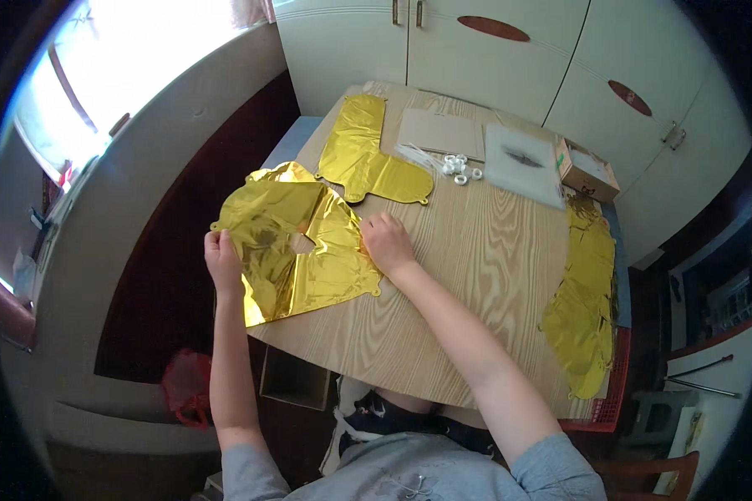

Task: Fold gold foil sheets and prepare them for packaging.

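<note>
A flat, uninflated gold foil balloon (267, 221) with a small hole in its middle lies over the table's left front part, its lower left corner reaching past the edge. My left hand (222, 263) pinches its left rim beside a small tab. At its right edge, my right hand (387, 244) has its fingers curled closed on the foil. Folded foil shows behind its upper edge. Farther back, a second flat gold foil balloon (351, 154), bent like an L, rests on the wood.
On the wooden table (476, 292) are small white rings (459, 171), a grey-beige board (443, 134), a translucent sheet (522, 163) and a cardboard box (589, 173). More gold foil balloons (583, 292) are heaped along the right edge, above a red basket (617, 384). White cabinets stand behind.
</note>
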`<state>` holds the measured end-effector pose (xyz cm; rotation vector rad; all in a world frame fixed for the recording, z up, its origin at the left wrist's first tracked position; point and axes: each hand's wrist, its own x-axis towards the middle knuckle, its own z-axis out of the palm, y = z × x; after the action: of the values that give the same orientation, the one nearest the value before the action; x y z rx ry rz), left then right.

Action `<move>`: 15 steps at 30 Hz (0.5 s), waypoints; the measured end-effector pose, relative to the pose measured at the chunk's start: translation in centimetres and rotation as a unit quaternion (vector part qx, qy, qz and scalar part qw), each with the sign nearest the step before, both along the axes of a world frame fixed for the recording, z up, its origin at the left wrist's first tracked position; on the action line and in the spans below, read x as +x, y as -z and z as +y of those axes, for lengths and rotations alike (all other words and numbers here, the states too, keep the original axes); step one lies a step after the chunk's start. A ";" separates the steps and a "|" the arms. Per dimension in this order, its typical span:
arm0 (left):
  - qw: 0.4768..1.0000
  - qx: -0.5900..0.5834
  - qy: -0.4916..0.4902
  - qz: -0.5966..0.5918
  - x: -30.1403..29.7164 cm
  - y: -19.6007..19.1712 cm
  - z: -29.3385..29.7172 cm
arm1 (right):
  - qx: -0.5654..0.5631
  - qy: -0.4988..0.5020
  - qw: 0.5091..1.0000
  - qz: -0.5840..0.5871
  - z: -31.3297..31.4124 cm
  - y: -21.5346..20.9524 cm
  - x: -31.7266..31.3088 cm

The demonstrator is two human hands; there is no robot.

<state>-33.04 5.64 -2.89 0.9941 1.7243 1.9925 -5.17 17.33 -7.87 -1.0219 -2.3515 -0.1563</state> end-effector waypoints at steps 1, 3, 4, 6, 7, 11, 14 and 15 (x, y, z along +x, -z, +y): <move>1.000 0.001 -0.009 0.015 -1.0 0.0 -0.1 | -0.001 0.003 1.000 0.004 -0.2 -0.2 -0.1; 1.000 -0.007 -0.014 -0.020 -2.6 -0.3 -0.1 | -0.004 0.012 1.000 0.011 -0.5 -0.4 -0.1; 0.999 0.000 -0.019 -0.033 -3.0 -0.5 0.2 | 0.004 0.020 1.000 0.013 -0.4 -0.3 0.0; 0.998 0.017 -0.017 -0.053 -3.8 -1.0 0.6 | 0.021 0.035 0.999 0.016 -0.1 0.0 0.1; 0.998 0.025 -0.015 -0.063 -4.2 -1.2 0.7 | 0.022 0.039 0.999 0.027 0.0 0.2 0.2; 0.995 -0.040 -0.033 -0.087 -7.2 -1.3 0.2 | 0.018 0.056 0.997 0.049 -0.1 0.0 0.1; 0.993 -0.051 -0.048 -0.093 -8.7 -1.0 -0.4 | 0.011 0.069 0.997 0.041 -0.2 -0.1 0.1; 0.994 -0.033 -0.043 -0.097 -8.7 -1.1 -0.5 | 0.010 0.075 0.996 0.038 -0.1 -0.1 0.1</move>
<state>-41.75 5.14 -1.84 0.6900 1.7387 1.9965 -5.02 17.18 -7.78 -1.1733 -2.2019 -0.1939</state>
